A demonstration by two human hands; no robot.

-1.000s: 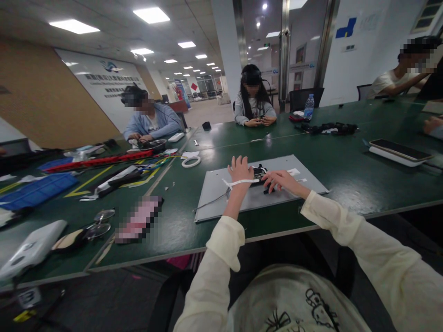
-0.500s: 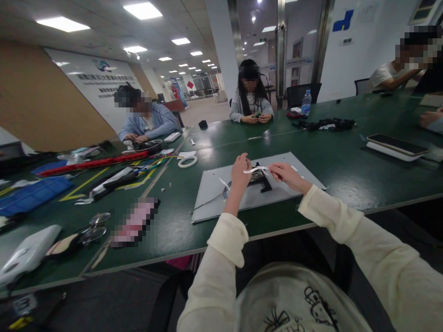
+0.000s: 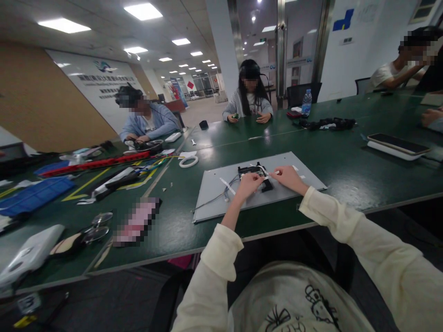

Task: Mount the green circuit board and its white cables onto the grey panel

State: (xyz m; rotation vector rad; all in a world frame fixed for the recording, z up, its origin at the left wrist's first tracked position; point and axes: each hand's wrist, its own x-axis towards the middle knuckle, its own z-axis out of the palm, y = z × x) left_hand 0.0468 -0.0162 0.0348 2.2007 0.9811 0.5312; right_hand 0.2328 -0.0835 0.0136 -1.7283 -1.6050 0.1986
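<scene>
The green desk carries a flat grey panel. Your left hand and right hand pinch a thin white strip.

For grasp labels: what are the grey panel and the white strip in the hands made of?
Grey panel: probably sheet metal, matte finish, thin flat edge; painted plastic possible. White strip: thin tape or film, held between left hand and right hand; unconfirmed.

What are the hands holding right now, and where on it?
A short white strip, pinched by its ends: left hand on one, right hand on the other, just above the black part on the grey panel.
</scene>
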